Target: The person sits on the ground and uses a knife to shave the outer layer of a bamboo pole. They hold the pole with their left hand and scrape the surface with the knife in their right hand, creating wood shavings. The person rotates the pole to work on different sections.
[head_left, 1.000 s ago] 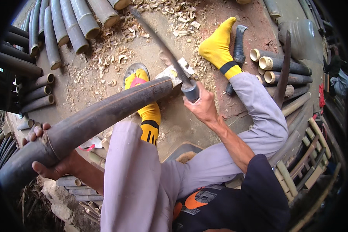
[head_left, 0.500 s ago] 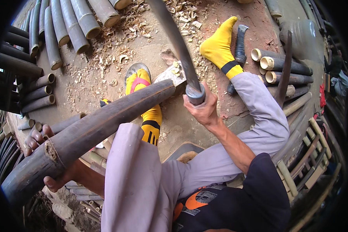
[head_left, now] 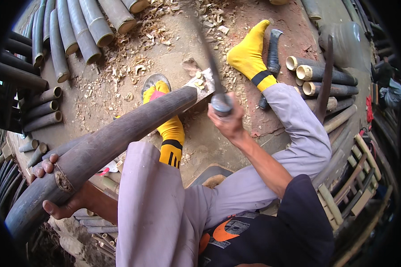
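Note:
A long dark bamboo pole (head_left: 116, 138) lies slantwise across my raised left leg. My left hand (head_left: 73, 203) is wrapped round its thick near end beside a knobbly node, with fingertips showing over the far side and the thumb on the near side. The pole's far end rests at a pale wooden block (head_left: 205, 86) strewn with chips. Just right of that end, my right hand (head_left: 231, 123) is closed round the handle of a long-bladed machete (head_left: 209, 55). Its blade points away from me, edge-on and smeared by motion, so its tip is unclear.
Wood chips (head_left: 116, 73) litter the ground ahead. Cut bamboo lengths (head_left: 82, 33) lie at the far left, more bamboo pieces (head_left: 323, 75) at the right. A sheathed-looking dark tool (head_left: 273, 53) lies by my yellow-socked right foot (head_left: 249, 53). A curved dark blade (head_left: 327, 80) stands upright near my right knee.
The machete has swung slightly left and its blade now shows edge-on. The bamboo pole has shifted a little and seems rolled in my left hand, whose fingers have moved along it.

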Demonstrator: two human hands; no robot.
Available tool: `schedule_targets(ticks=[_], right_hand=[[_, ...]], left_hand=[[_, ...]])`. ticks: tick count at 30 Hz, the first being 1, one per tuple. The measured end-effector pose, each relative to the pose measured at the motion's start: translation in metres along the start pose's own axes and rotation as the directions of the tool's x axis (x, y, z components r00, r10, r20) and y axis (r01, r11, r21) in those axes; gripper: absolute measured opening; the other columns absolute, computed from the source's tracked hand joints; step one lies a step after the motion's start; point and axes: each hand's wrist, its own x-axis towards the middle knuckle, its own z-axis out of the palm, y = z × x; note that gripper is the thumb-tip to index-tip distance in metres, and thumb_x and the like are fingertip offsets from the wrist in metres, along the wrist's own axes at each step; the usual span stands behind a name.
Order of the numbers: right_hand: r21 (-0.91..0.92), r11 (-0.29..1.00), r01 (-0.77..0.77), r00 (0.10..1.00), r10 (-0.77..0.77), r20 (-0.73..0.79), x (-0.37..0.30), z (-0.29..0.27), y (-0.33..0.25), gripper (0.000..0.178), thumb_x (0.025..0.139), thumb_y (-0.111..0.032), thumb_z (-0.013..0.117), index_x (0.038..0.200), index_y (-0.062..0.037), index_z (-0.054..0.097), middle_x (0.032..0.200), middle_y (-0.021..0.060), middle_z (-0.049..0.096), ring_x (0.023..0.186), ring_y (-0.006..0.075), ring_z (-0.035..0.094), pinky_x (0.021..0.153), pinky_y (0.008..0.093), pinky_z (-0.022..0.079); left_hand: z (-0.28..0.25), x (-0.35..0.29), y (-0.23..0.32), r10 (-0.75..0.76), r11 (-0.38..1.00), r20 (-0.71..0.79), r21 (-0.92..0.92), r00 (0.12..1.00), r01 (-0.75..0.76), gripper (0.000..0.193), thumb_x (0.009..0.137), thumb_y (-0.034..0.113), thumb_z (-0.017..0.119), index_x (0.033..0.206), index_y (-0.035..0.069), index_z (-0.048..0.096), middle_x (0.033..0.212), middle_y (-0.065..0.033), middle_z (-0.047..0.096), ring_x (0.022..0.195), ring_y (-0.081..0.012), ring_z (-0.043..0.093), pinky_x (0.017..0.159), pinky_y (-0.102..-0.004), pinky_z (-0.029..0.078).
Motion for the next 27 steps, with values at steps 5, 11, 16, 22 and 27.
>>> schedule_targets(ticks=[5,11,16,22,27], right_hand=[[-0.328,0.921,-0.209,0.927,0.293,0.233,-0.001,-0.001,0.041,0.030,0.071,-0.002,0.068,0.095,0.0015,0.051,0.070,0.0160,0.063,0.061,0.0238,0.065,0.056,0.0365,0.053],[-0.017,0.984,-0.177,0.982,0.178,0.060,0.009,-0.014,-0.030,0.029,0.071,-0.005,0.069,0.096,-0.0012,0.056,0.082,0.0136,0.067,0.073,0.0232,0.066,0.068,0.0337,0.053],[-0.260,0.912,-0.318,0.879,0.386,0.279,-0.001,-0.006,0.052,0.032,0.070,-0.007,0.068,0.098,-0.0002,0.056,0.080,0.0190,0.064,0.072,0.0284,0.066,0.063,0.0398,0.051],[-0.256,0.884,-0.392,0.858,0.451,0.244,-0.013,-0.013,0.075,0.036,0.064,-0.012,0.069,0.096,-0.0010,0.058,0.077,0.0174,0.064,0.073,0.0337,0.063,0.068,0.0415,0.049],[-0.328,0.841,-0.431,0.803,0.523,0.285,-0.010,0.001,0.052,0.035,0.066,-0.011,0.071,0.095,-0.0012,0.055,0.073,0.0147,0.061,0.066,0.0287,0.062,0.063,0.0398,0.048]], left_hand=[[-0.005,0.006,0.001,0.029,0.995,0.088,-0.093,0.996,-0.021,0.063,0.067,0.044,0.060,0.113,0.003,0.046,0.096,-0.0123,0.048,0.089,-0.0245,0.049,0.087,-0.0433,0.039],[-0.008,-0.004,0.002,-0.041,0.973,0.157,-0.220,0.987,0.075,0.066,0.060,0.041,0.064,0.112,0.004,0.045,0.096,-0.0107,0.046,0.090,-0.0245,0.048,0.094,-0.0419,0.035],[-0.001,0.000,-0.012,0.003,0.999,0.150,-0.047,0.989,0.005,0.068,0.067,0.042,0.057,0.120,0.002,0.044,0.106,-0.0164,0.047,0.098,-0.0285,0.047,0.094,-0.0467,0.035],[0.011,-0.064,-0.115,-0.218,0.899,-0.081,0.372,0.973,0.232,0.055,0.074,0.033,0.066,0.117,0.002,0.051,0.105,-0.0153,0.057,0.101,-0.0252,0.053,0.095,-0.0410,0.039],[-0.009,-0.042,-0.139,-0.482,0.874,-0.265,-0.203,0.835,0.441,0.033,0.077,0.015,0.072,0.106,0.002,0.060,0.102,-0.0135,0.064,0.097,-0.0210,0.059,0.094,-0.0341,0.044]])
